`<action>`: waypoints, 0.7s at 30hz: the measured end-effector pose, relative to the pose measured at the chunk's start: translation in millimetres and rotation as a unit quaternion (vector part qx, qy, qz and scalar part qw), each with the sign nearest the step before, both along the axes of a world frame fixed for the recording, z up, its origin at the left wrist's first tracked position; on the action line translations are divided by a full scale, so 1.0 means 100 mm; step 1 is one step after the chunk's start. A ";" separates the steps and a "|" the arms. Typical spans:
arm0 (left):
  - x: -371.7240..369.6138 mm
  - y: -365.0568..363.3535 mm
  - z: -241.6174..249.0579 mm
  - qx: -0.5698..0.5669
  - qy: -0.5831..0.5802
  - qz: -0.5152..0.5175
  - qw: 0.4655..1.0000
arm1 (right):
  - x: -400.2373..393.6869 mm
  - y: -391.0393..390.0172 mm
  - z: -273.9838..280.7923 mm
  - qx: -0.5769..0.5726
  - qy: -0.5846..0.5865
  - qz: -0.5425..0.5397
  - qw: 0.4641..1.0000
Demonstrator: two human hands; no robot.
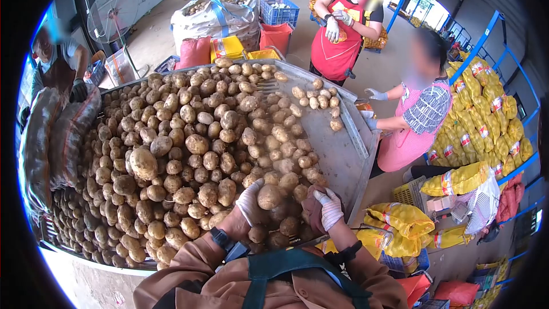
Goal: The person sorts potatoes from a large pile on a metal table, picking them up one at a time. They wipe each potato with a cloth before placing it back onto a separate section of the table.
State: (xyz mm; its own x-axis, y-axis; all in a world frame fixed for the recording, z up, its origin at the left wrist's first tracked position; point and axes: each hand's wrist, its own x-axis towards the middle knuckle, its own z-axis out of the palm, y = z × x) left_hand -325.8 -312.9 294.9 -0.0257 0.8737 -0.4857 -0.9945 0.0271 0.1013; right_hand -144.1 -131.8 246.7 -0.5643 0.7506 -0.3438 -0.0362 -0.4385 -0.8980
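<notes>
My left hand (250,203), in a white glove, reaches into the potato pile with its fingers stretched forward. A large potato (270,197) lies right against its inner side. My right hand (329,209), also gloved, is closed on a dark reddish-brown cloth (311,209) at the pile's near right edge. Between the hands are several darker potatoes (289,226), partly in shadow. The heap of potatoes (197,144) spreads over a metal sorting table (337,157), and dust blurs part of it.
Across the table stand a person in a red apron (334,51) and one in a pink apron (394,137). Another person (60,60) is at the left beside full sacks (74,131). Yellow net bags (400,220) lie at right. A large white sack (214,20) stands behind.
</notes>
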 end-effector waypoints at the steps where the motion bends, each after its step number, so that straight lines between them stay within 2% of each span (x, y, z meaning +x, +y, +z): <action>1: -0.02 -0.01 0.07 0.001 0.003 -0.010 1.000 | -0.05 -0.03 0.01 -0.001 0.000 -0.006 1.000; 5: -0.11 -0.06 0.04 0.007 -0.048 -0.031 0.998 | -0.14 -0.18 0.09 -0.006 -0.010 0.000 1.000; 10: -0.08 -0.06 -0.17 0.013 -0.099 0.007 0.995 | -0.13 -0.26 0.15 -0.001 -0.012 0.014 1.000; 14: -0.05 -0.09 0.00 -0.007 -0.163 0.009 0.987 | -0.06 -0.32 0.20 -0.005 0.007 0.004 1.000; 17: -0.01 -0.12 -0.08 0.023 -0.097 0.011 0.995 | 0.02 -0.31 0.15 -0.001 0.001 0.002 1.000; 21: 0.04 -0.16 -0.19 0.040 -0.090 0.021 0.995 | 0.08 -0.28 0.09 0.023 0.005 0.006 1.000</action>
